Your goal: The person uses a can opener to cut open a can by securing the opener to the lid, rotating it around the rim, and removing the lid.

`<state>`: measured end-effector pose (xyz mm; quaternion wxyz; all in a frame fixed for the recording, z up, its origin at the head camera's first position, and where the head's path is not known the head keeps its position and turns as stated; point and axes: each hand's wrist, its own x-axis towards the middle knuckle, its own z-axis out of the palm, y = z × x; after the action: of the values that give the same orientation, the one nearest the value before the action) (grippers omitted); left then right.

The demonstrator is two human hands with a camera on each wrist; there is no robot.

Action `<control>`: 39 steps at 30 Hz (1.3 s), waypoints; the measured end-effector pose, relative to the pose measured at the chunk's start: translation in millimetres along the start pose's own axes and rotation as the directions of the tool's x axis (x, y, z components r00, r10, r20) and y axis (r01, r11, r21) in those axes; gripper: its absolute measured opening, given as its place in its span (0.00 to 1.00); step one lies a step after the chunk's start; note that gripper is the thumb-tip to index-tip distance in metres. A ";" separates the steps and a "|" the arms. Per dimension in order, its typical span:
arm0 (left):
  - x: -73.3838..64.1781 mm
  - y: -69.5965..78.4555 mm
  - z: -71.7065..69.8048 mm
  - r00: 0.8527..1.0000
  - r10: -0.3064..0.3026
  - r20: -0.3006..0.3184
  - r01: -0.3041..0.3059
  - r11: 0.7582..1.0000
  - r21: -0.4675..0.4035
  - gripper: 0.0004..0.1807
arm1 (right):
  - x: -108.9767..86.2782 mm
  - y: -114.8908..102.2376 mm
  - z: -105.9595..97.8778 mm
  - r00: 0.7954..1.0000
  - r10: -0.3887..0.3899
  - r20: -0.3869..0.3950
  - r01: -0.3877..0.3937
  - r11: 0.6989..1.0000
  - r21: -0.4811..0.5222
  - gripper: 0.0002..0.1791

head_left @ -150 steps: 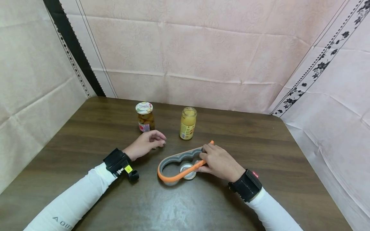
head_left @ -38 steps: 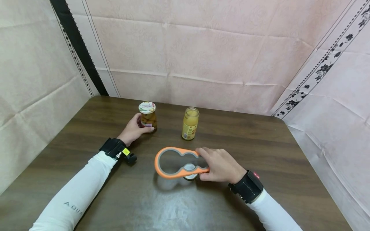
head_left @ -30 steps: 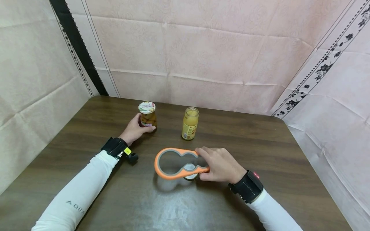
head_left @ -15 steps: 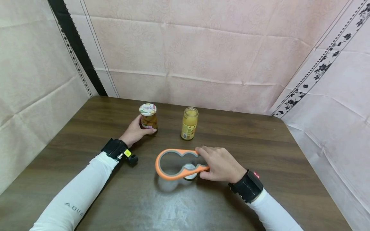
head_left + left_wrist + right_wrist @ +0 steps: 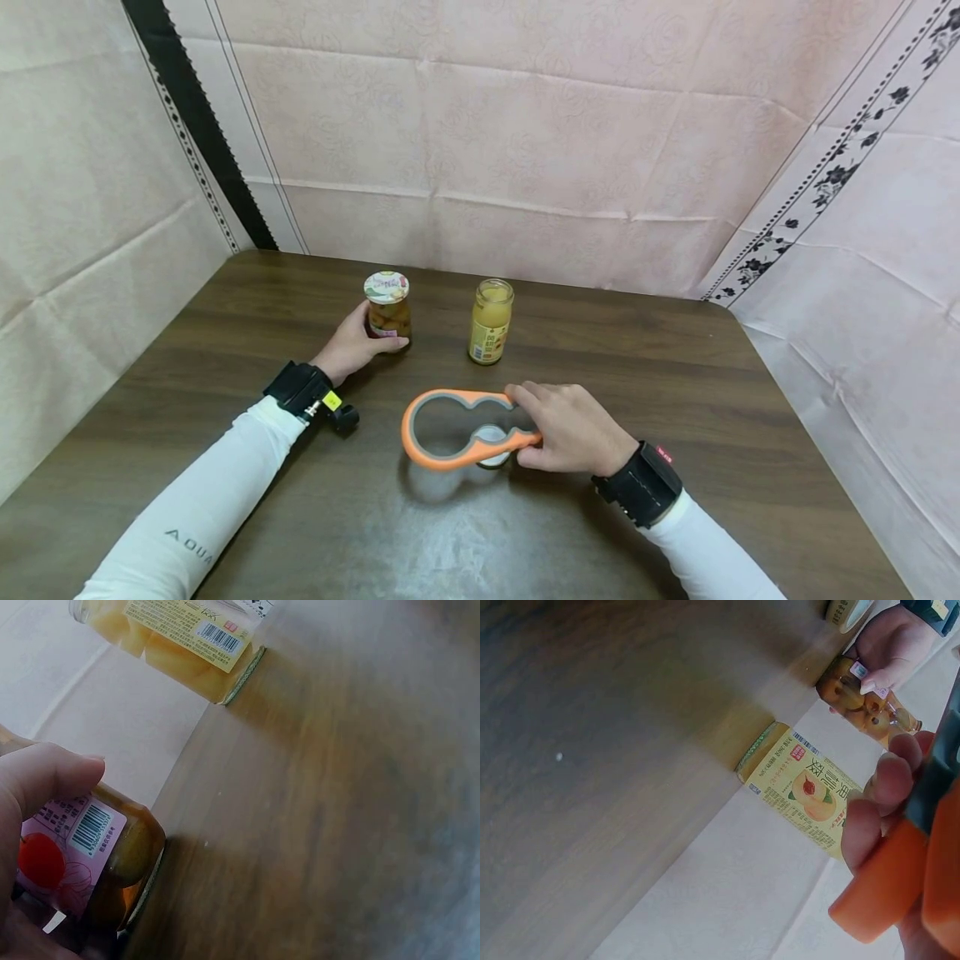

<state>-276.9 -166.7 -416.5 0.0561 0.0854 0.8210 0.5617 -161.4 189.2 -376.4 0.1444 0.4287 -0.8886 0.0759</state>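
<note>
My left hand (image 5: 348, 343) grips the lower part of a glass jar of brown fruit (image 5: 390, 317) with a white patterned lid. In the left wrist view its thumb lies over that jar's purple label (image 5: 82, 832). My right hand (image 5: 568, 429) holds an orange and grey jar opener (image 5: 444, 462) by its handle ends, its loop pointing left above the table. Through the opener's loop shows a loose silver lid (image 5: 491, 433). Behind it stands an uncapped jar of yellow fruit (image 5: 489, 329), touched by neither hand. The right wrist view shows my right fingers (image 5: 862, 825) curled around the opener's handles.
The dark wooden table (image 5: 675, 400) runs back to a pale cloth wall (image 5: 525, 150), with further cloth hanging at both sides. The yellow jar stands between the brown jar and the table's right part.
Since the earliest frame, my left hand has taken hold of the brown jar, and the opener has turned flatter above the lid. Lately the jar has shifted slightly right and nearer.
</note>
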 end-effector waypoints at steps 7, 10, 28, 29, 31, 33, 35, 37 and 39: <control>1.2 0.7 4.7 0.999 -0.010 -0.033 0.009 0.999 -0.037 0.48 | 0.2 -1.5 -0.4 1.000 0.003 0.020 -0.004 1.000 0.012 0.36; 3.1 0.4 7.6 0.999 -0.022 -0.047 0.020 0.999 -0.046 0.50 | 0.2 -1.9 0.4 1.000 0.003 0.022 -0.003 1.000 0.010 0.36; 3.2 2.4 14.4 0.999 -0.045 -0.022 0.043 0.995 -0.096 0.48 | -0.5 -3.5 1.2 0.999 0.004 0.034 -0.004 1.000 0.008 0.35; 2.8 2.7 14.8 0.999 -0.048 -0.021 0.046 0.994 -0.096 0.47 | -0.5 -3.5 1.0 0.999 0.004 0.032 -0.004 1.000 0.007 0.35; 1.5 3.4 15.5 0.999 -0.049 -0.012 0.048 0.994 -0.098 0.47 | -0.3 -3.5 0.8 1.000 0.002 0.031 -0.003 1.000 0.003 0.35; 0.1 4.2 16.6 0.999 -0.047 -0.004 0.046 0.994 -0.100 0.47 | -0.1 -3.6 0.4 1.000 0.001 0.032 -0.001 1.000 0.004 0.35; -1.5 5.4 17.5 0.999 -0.043 0.007 0.044 0.994 -0.105 0.47 | 0.1 -3.6 0.0 0.999 0.003 0.035 -0.003 1.000 0.010 0.35; -3.0 6.4 18.6 0.999 -0.042 0.019 0.044 0.992 -0.118 0.47 | 0.2 -3.6 -0.3 0.999 0.005 0.038 -0.005 1.000 0.015 0.35; -3.8 7.1 20.0 0.999 -0.038 0.028 0.041 0.991 -0.125 0.46 | 0.2 -3.6 -0.6 0.999 0.008 0.039 -0.009 1.000 0.020 0.35</control>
<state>-269.0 -146.7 -417.2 0.0830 0.0727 0.7849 0.6097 -158.5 186.9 -375.7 0.1222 0.4277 -0.8923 0.0771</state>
